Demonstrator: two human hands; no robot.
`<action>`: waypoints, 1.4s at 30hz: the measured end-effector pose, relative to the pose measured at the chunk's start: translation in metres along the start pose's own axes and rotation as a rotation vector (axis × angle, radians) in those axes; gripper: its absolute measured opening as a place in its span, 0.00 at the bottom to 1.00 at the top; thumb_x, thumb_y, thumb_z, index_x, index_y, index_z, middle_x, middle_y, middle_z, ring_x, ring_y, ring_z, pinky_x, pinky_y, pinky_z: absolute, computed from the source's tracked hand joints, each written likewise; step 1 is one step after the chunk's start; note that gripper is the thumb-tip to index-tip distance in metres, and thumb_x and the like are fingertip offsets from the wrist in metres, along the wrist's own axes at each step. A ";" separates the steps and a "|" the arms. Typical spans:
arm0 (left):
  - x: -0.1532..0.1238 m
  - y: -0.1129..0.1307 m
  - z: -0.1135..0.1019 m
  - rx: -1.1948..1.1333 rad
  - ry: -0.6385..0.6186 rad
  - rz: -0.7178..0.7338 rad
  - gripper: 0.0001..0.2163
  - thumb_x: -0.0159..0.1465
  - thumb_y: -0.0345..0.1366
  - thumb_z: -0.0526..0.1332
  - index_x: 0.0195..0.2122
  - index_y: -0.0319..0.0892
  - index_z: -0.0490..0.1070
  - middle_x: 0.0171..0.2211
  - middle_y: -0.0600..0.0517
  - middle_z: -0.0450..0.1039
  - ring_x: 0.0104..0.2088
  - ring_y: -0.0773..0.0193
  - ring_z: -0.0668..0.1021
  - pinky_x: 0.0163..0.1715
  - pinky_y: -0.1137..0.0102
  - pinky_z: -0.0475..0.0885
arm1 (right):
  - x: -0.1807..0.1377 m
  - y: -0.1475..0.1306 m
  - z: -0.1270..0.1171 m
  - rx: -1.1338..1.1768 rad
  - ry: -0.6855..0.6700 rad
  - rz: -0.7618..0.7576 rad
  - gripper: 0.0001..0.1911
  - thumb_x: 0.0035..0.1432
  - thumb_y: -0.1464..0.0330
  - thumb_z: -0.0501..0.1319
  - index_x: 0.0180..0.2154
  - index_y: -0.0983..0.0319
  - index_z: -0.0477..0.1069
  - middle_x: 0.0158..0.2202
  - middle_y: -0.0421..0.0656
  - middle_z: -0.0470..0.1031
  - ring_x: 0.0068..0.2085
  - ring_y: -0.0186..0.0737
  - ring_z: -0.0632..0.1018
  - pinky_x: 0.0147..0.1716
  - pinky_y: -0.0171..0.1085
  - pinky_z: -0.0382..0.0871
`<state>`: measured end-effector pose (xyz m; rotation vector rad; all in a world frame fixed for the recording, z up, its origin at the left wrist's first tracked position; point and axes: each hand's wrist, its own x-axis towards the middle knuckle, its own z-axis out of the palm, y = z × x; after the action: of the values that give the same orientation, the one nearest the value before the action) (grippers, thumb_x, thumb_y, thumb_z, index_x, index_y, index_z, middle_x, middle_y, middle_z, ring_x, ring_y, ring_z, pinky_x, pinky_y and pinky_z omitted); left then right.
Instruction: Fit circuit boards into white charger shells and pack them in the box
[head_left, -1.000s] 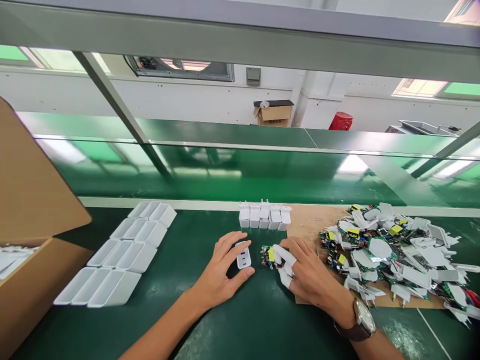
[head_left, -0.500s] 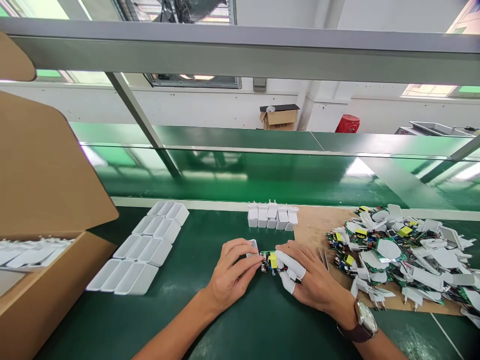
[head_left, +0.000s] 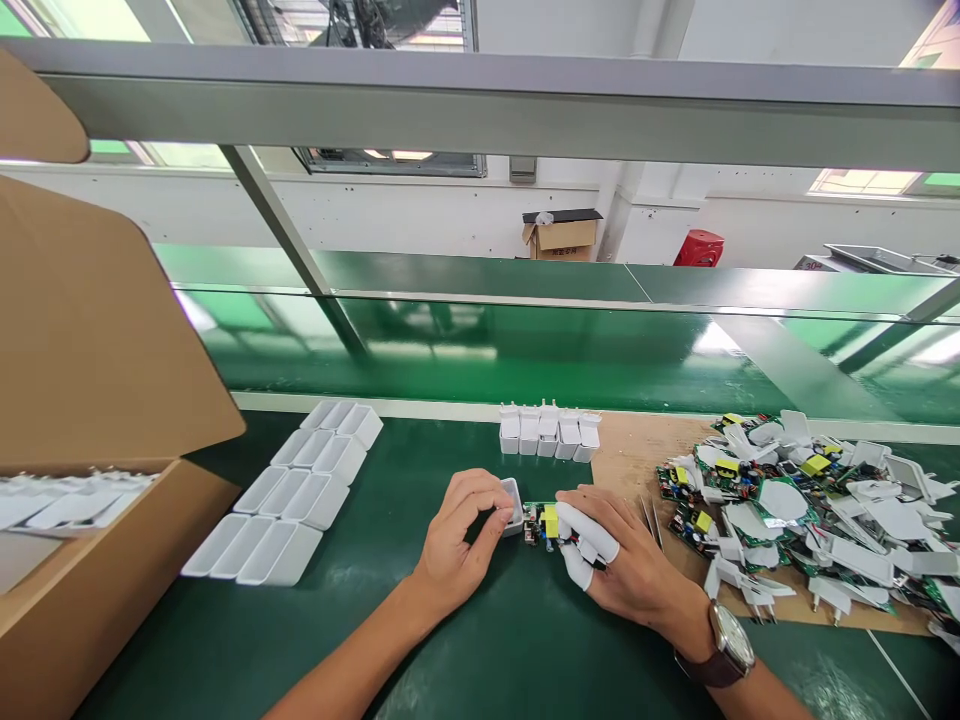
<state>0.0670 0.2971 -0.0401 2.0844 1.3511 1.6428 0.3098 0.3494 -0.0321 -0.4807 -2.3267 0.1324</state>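
My left hand [head_left: 466,532] is closed on the near-left edge of a small white plastic case [head_left: 514,492], whose hollow side shows. Just right of the case, my right hand [head_left: 637,550] grips a green circuit board [head_left: 534,524] with a yellow transformer on it. White covers sit on fingers of the right hand, and they partly hide the board's right end. A small gap seems to lie between board and case. Beyond the hands stands a row of white cases [head_left: 547,432] with parts sticking out of their tops.
At the left, open white cases [head_left: 281,500] stand in rows beside a cardboard box [head_left: 180,510] of white parts. A heap of circuit boards with white covers [head_left: 810,520] lies on a brown board [head_left: 626,455] at the right. Tweezers [head_left: 652,522] lie by my right hand.
My left fingers have drawn back from the circuit board's left end, and more of the white case shows. My right hand keeps its grip; the whole view has shifted slightly.
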 end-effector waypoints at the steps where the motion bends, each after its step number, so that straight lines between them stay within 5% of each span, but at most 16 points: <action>1: 0.000 -0.001 0.001 -0.022 -0.007 -0.044 0.06 0.71 0.28 0.61 0.44 0.45 0.75 0.38 0.48 0.79 0.44 0.58 0.78 0.45 0.61 0.77 | 0.000 -0.001 0.000 -0.003 0.001 -0.006 0.34 0.65 0.80 0.58 0.70 0.61 0.57 0.55 0.52 0.77 0.55 0.51 0.78 0.55 0.53 0.79; 11: 0.003 0.000 -0.001 -0.299 -0.120 -0.201 0.06 0.71 0.35 0.64 0.43 0.47 0.82 0.36 0.48 0.81 0.42 0.58 0.80 0.43 0.63 0.80 | 0.007 -0.007 -0.008 -0.054 0.002 -0.090 0.34 0.67 0.80 0.56 0.72 0.64 0.54 0.53 0.52 0.80 0.54 0.50 0.80 0.56 0.51 0.79; 19: 0.005 0.006 -0.004 -0.037 -0.076 -0.024 0.06 0.72 0.30 0.59 0.41 0.44 0.74 0.36 0.48 0.78 0.41 0.59 0.78 0.43 0.62 0.75 | 0.002 -0.006 -0.005 -0.051 -0.053 -0.080 0.35 0.67 0.79 0.56 0.72 0.64 0.53 0.56 0.53 0.79 0.57 0.52 0.78 0.58 0.54 0.78; 23: 0.004 0.004 -0.004 -0.030 -0.060 -0.052 0.06 0.73 0.28 0.58 0.43 0.44 0.74 0.37 0.49 0.77 0.41 0.60 0.78 0.42 0.64 0.75 | -0.002 -0.005 -0.004 -0.041 -0.055 -0.091 0.33 0.68 0.79 0.53 0.72 0.65 0.53 0.57 0.53 0.78 0.59 0.50 0.77 0.60 0.52 0.75; 33: 0.008 0.010 -0.008 -0.257 -0.243 -0.051 0.07 0.73 0.31 0.59 0.44 0.45 0.78 0.38 0.48 0.80 0.43 0.59 0.79 0.47 0.61 0.77 | -0.002 -0.007 -0.012 -0.045 -0.152 -0.323 0.23 0.73 0.74 0.47 0.63 0.61 0.69 0.56 0.45 0.81 0.61 0.39 0.76 0.65 0.43 0.70; 42: 0.011 0.019 -0.015 -0.452 -0.379 -0.140 0.09 0.73 0.35 0.60 0.41 0.43 0.81 0.35 0.45 0.80 0.40 0.57 0.80 0.44 0.59 0.77 | -0.004 -0.003 -0.013 -0.104 -0.112 -0.422 0.26 0.72 0.74 0.42 0.59 0.64 0.73 0.56 0.45 0.81 0.63 0.39 0.74 0.67 0.43 0.67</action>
<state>0.0649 0.2881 -0.0154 1.8575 0.8837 1.2647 0.3203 0.3443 -0.0251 -0.0246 -2.4989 -0.1688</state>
